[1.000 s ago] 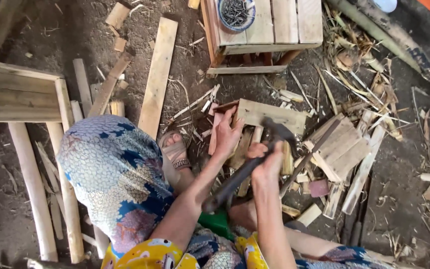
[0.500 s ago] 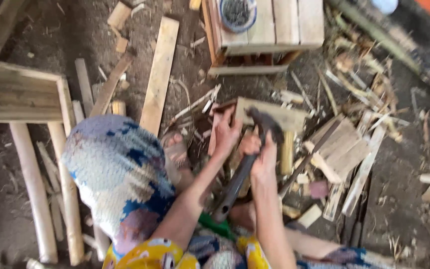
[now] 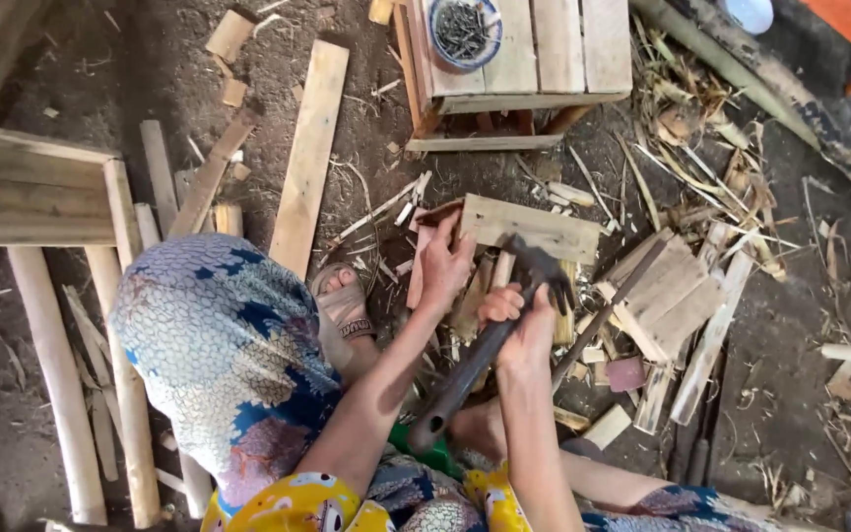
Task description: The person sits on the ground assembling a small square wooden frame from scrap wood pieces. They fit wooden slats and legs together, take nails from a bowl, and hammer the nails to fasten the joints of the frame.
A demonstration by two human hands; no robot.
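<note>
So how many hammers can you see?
1. The hammer is in the right hand, over the wood slat that the left hand steadies. Others could hide under scraps.

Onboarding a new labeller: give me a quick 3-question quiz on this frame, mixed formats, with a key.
1. Multiple choice: what does the right hand grip?
A. a saw
B. a claw hammer
C. a paintbrush

2. True or false: the left hand rests on a short wooden board lying on the ground.

3. Fill in: the round bowl of nails sits on top of a wooden ____.

Key
1. B; the hand holds the handle close to the head.
2. True; the fingers press on the board's near end.
3. crate, made of slats, at the top of the view.
</note>
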